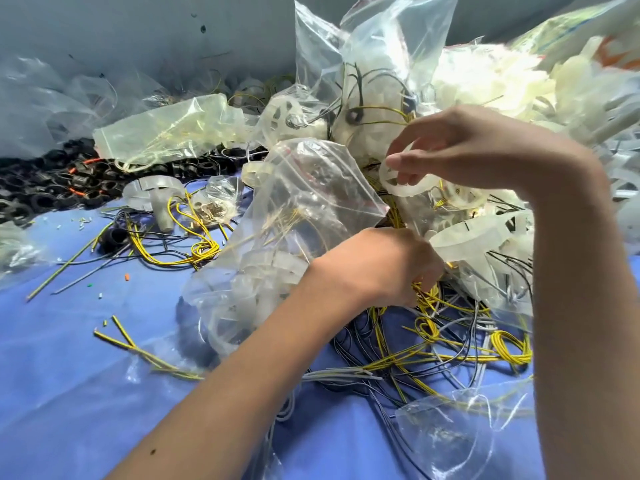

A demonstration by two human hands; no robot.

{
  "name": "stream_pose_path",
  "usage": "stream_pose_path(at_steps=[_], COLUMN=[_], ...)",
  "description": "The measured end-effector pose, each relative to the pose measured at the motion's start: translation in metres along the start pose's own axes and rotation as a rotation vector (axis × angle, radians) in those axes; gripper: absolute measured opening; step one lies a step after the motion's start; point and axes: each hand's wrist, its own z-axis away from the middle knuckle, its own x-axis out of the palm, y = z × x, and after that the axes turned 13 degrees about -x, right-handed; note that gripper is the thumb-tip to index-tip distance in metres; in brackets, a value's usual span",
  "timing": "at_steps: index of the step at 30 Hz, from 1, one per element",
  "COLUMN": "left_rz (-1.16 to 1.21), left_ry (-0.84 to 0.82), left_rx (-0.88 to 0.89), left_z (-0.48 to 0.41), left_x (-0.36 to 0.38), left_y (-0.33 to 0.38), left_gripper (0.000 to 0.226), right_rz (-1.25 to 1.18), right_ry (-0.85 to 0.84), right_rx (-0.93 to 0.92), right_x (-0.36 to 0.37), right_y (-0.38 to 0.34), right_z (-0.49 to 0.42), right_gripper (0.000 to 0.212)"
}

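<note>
Just right of the clear zip bag [304, 202], the right hand [464, 147] pinched a translucent plastic ring [405, 183] between thumb and fingers, holding it raised above the heap. Below the bag's right corner, the left hand [377, 265] was curled into the tangle of yellow wires [429, 299], apparently gripping a few strands, though the fingertips were partly hidden. Judged step: freeing one ring from the tangle. The next move would call for holding the wires down while easing the ring upward, without dragging the bag. Black fittings [52, 188] lay well left of the bag.
</note>
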Motion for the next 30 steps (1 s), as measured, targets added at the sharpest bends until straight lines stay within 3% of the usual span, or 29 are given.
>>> stream_pose_path(at_steps=[11, 23, 30], left_rz=[0.007, -0.039, -0.014], left_ry=[0.109, 0.043, 0.115], left_rx=[0.063, 0.037, 0.032], left_z=[0.0083, 0.0048, 0.0065], left_x=[-0.0003, 0.0015, 0.0019], left_y=[0.0007, 0.002, 0.002], left_gripper=[0.004, 0.027, 0.018], right_rz=[-0.032, -0.037, -0.039], right_ry=[-0.04, -0.08, -0.091], right_rx=[0.0, 0.008, 0.012], right_x=[0.0029, 0.0043, 0.0059], right_y=[-0.0017, -0.0055, -0.0049], right_z=[-0.0016, -0.0021, -0.003], right_gripper=[0.023, 0.023, 0.02])
